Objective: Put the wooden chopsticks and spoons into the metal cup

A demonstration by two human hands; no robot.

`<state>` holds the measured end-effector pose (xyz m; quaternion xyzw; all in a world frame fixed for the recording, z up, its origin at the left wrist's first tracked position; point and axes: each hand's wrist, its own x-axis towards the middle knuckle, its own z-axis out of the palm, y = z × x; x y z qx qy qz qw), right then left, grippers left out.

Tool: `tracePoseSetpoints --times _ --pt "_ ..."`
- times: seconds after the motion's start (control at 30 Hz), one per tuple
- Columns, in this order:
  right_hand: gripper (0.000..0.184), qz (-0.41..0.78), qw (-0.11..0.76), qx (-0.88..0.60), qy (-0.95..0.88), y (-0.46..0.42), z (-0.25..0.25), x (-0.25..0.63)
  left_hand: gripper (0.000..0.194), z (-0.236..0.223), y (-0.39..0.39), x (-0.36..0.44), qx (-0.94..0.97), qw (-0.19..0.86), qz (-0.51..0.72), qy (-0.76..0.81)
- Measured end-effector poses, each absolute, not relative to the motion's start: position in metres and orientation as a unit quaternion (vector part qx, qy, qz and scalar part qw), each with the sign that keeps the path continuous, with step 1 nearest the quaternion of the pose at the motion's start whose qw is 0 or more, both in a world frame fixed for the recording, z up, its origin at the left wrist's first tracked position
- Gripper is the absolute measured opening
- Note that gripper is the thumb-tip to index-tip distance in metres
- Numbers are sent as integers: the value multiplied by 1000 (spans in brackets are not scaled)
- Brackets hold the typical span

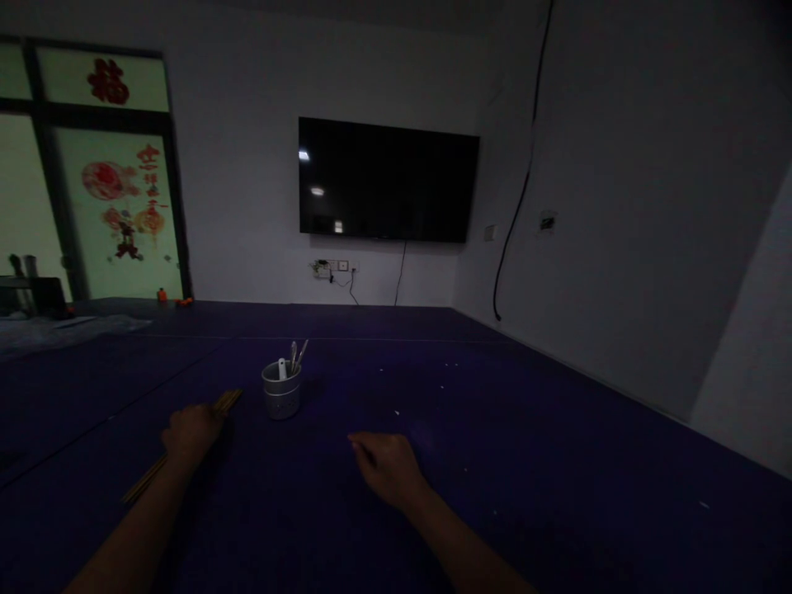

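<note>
My left hand [191, 433] is closed around a bundle of thin brown chopsticks [145, 481], which lies slanted, low over the dark blue tabletop. The bundle's far end sticks out past my fingers, and the middle is hidden under hand and wrist. Right of that hand stands a grey cutlery holder [282, 404], upright, with a white-handled utensil [283, 369] and a couple of metal spoon-like handles [298, 355] leaning in it. My right hand [387, 466] hovers at or just above the table, its fingers curled together. Nothing shows at its fingertips; the dim light hides the palm.
The wide dark blue table [346, 528] reaches to the walls and bears several small white scraps [397, 412]. Clear plastic sheeting [80, 330] lies at the far left, near small orange objects [162, 294]. A black cable [513, 219] hangs down the right wall to the table.
</note>
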<state>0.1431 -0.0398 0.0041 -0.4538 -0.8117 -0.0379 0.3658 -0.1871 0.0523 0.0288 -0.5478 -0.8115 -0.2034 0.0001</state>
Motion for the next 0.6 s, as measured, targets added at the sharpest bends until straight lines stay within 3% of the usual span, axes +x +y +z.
tracePoseSetpoints --times 0.1,0.33,0.6 --pt "29 -35 363 -458 -811 -39 3 143 40 36 49 -182 -558 8 -204 -804" --pt "28 -28 349 -458 -817 -33 -5 143 53 79 66 -140 -582 13 -381 -719" --pt "26 -34 350 -488 -799 -38 1 143 64 92 90 -82 -608 -19 -376 -699"
